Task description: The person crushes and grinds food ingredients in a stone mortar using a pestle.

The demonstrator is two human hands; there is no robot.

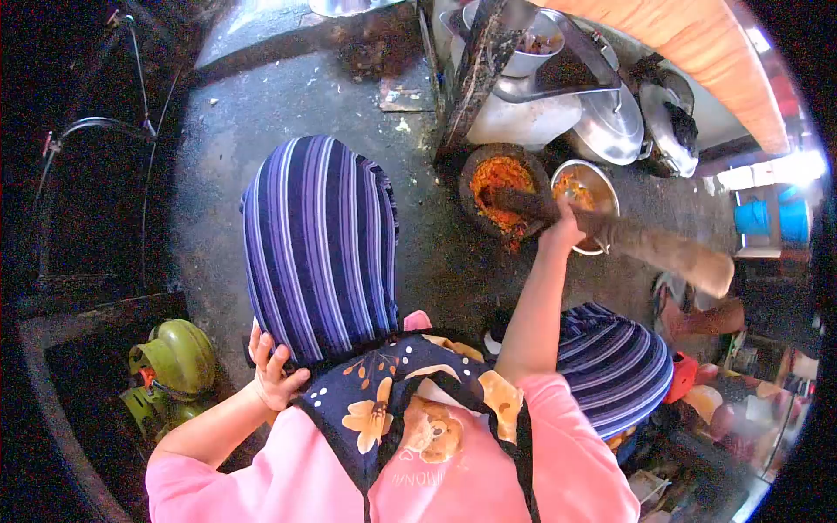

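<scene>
My right hand (565, 228) is wrapped around a long wooden pestle (667, 253). Its thick end slants out to the right, slightly blurred, while the other end rests in a dark stone mortar (469, 179). Coarse orange-red paste (510, 174) fills the mortar, with some smeared over its near edge. Touching or close beside it on the right is a metal bowl (613, 193) with orange bits inside, partly covered by the pestle and my hand. My left hand (275, 370) lies with fingers apart against the striped cloth (318, 253) over my left leg.
Metal pot lids (610, 126) and pots lean behind the mortar, beside a dark wooden post (475, 83). Green gas cylinders (179, 362) stand at lower left. Blue buckets (772, 216) are at far right. Dark concrete floor (209, 174) spreads ahead.
</scene>
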